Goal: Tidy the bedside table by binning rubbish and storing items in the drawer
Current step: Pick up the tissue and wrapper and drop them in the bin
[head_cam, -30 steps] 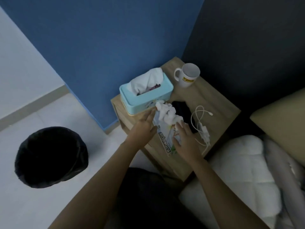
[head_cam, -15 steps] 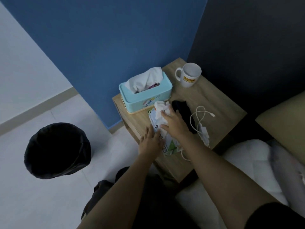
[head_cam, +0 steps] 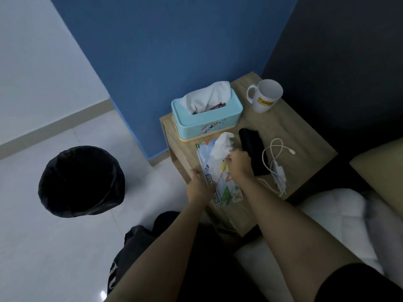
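A crumpled white tissue is pinched in my right hand just above the wooden bedside table. Under it lies a flat printed plastic wrapper; my left hand grips the wrapper's near left edge at the table's front. A black cloth item and a white charger with its cable lie to the right of my right hand. The black-lined bin stands on the floor to the left.
A light-blue tissue box sits at the table's back left and a white mug at the back right. A blue wall panel stands behind, a dark wall to the right, and white bedding and a tan pillow border the table.
My right hand has closed on the crumpled tissue and lifted it off the wrapper. My left hand slid to the wrapper's near left edge and took hold of it.
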